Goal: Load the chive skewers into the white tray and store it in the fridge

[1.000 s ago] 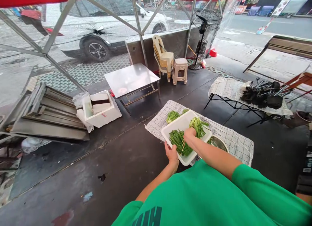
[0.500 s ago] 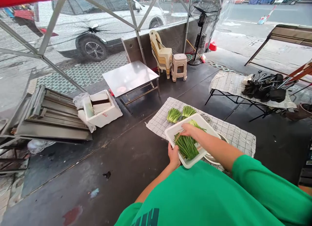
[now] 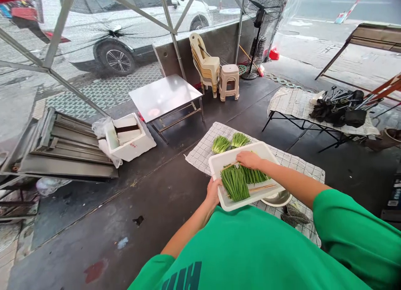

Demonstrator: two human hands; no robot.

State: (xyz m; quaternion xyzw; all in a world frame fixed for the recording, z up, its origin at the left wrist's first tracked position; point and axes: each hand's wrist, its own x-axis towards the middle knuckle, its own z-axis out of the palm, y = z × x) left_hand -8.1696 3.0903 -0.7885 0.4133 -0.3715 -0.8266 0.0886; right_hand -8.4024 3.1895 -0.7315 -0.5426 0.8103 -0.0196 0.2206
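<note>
Glossy white plastic tray [image 3: 219,165], checked cloth [image 3: 200,154], shiny metal bowl [image 3: 278,199]

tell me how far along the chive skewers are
Done: two bundles lie on the checked cloth. In hand: the left hand has a grip on the white tray, and the right hand rests on the skewered chives in it. Left: the chives in the tray are not yet on the cloth.

A steel folding table [image 3: 164,96] stands at the far centre, with stacked plastic chairs [image 3: 205,66] and a stool [image 3: 229,81] to its right. A white foam box [image 3: 130,137] sits on the left, and a standing fan [image 3: 261,27] is far right, beyond a cloth-covered table with dark utensils [image 3: 340,110]
</note>
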